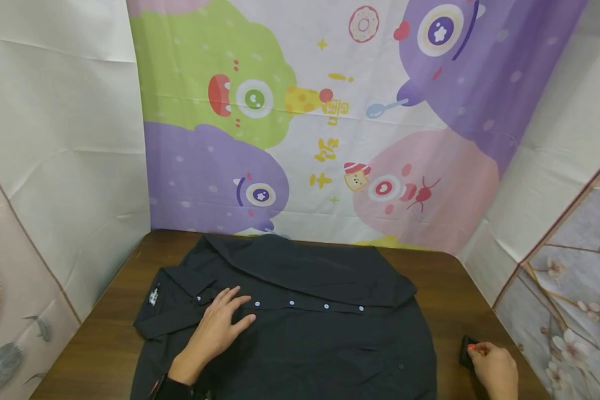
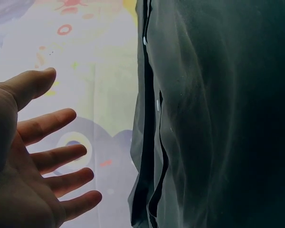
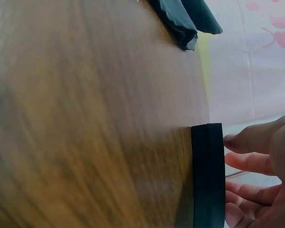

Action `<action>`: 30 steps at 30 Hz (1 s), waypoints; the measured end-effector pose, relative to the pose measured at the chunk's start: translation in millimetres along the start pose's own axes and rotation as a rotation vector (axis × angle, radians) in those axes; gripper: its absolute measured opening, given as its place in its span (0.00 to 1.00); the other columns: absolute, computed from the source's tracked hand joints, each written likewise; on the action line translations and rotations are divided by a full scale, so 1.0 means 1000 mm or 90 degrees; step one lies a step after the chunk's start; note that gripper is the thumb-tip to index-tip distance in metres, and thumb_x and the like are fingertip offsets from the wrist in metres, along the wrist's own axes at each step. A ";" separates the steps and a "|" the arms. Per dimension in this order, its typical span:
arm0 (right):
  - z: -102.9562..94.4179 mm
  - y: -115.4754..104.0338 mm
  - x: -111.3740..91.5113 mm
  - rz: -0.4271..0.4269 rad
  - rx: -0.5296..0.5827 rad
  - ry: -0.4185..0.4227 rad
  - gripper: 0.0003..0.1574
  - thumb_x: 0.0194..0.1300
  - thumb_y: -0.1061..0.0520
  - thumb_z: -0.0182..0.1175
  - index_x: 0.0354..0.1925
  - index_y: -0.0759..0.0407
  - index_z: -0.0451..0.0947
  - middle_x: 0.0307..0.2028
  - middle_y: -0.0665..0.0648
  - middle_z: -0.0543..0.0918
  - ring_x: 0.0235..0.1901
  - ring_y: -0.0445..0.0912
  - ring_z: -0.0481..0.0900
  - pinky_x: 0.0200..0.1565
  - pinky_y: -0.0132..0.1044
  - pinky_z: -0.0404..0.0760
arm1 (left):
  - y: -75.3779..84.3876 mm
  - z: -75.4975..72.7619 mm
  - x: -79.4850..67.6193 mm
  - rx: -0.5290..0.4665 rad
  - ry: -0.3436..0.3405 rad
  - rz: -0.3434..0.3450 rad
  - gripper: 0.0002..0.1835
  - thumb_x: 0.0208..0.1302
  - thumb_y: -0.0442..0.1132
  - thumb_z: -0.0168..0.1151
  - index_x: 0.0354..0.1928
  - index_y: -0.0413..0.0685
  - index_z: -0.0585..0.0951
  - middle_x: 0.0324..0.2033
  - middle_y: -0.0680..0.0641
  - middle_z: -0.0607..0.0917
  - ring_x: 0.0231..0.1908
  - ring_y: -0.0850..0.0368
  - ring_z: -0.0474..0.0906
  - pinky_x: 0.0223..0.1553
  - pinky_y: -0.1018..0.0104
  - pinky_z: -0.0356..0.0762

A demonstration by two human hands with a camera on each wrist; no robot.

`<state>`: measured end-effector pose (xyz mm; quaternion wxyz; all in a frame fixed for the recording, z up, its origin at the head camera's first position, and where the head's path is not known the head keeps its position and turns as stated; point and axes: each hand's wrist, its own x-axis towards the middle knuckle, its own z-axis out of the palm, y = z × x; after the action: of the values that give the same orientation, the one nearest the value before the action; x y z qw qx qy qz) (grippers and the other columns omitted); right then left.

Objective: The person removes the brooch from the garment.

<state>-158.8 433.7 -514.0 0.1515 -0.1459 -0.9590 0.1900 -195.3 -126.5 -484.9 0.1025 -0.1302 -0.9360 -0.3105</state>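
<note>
A dark button-up shirt (image 1: pixel 330 350) lies spread on the wooden table, its row of pale buttons running across it. The left hand (image 1: pixel 217 328) is over the shirt's left part, beside the button row, fingers spread and holding nothing. In the left wrist view, this hand (image 2: pixel 42 156) appears apart from the cloth. At the table's right side stands a small black box (image 1: pixel 466 351). The right hand (image 1: pixel 495 366) is at the box, thumb and fingers brought together at a small orange-red thing (image 1: pixel 471 347). From the right wrist, the curled fingers (image 3: pixel 247 161) show at the box's top side.
The wooden table (image 1: pixel 450 289) shows bare wood between shirt and box. A folded sleeve (image 1: pixel 170 328) with a white mark lies at the shirt's left. A cartoon-printed curtain (image 1: pixel 310 211) hangs behind the table, and pale cloth walls (image 1: pixel 70 139) flank it.
</note>
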 end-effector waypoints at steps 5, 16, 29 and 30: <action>-0.001 0.003 -0.002 -0.001 -0.001 0.000 0.15 0.54 0.58 0.61 0.33 0.72 0.80 0.31 0.76 0.82 0.34 0.71 0.76 0.36 0.61 0.73 | 0.000 0.000 0.000 0.003 -0.005 -0.001 0.22 0.58 0.48 0.63 0.52 0.46 0.79 0.61 0.34 0.71 0.64 0.34 0.59 0.57 0.32 0.61; -0.002 0.002 -0.002 -0.007 -0.001 0.000 0.15 0.55 0.58 0.60 0.34 0.72 0.80 0.29 0.73 0.83 0.32 0.69 0.76 0.34 0.61 0.73 | 0.000 0.000 0.000 0.003 -0.005 -0.003 0.22 0.58 0.47 0.63 0.53 0.46 0.78 0.61 0.33 0.71 0.63 0.34 0.59 0.58 0.32 0.61; -0.003 -0.004 -0.002 -0.001 0.011 -0.007 0.17 0.58 0.57 0.58 0.37 0.72 0.79 0.31 0.72 0.82 0.33 0.69 0.76 0.34 0.61 0.73 | -0.002 -0.002 0.000 0.004 -0.008 -0.001 0.23 0.58 0.49 0.63 0.53 0.46 0.78 0.60 0.33 0.73 0.63 0.34 0.60 0.57 0.32 0.61; -0.003 -0.004 -0.002 0.001 0.012 -0.008 0.17 0.58 0.57 0.58 0.38 0.72 0.78 0.31 0.73 0.82 0.34 0.69 0.76 0.34 0.61 0.73 | -0.002 -0.002 0.000 0.005 -0.010 -0.001 0.23 0.58 0.49 0.63 0.54 0.46 0.78 0.60 0.33 0.73 0.63 0.34 0.60 0.57 0.31 0.61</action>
<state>-156.9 430.1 -510.0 0.1466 -0.1441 -0.9580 0.2000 -196.1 -129.0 -484.7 0.0954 -0.1315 -0.9381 -0.3060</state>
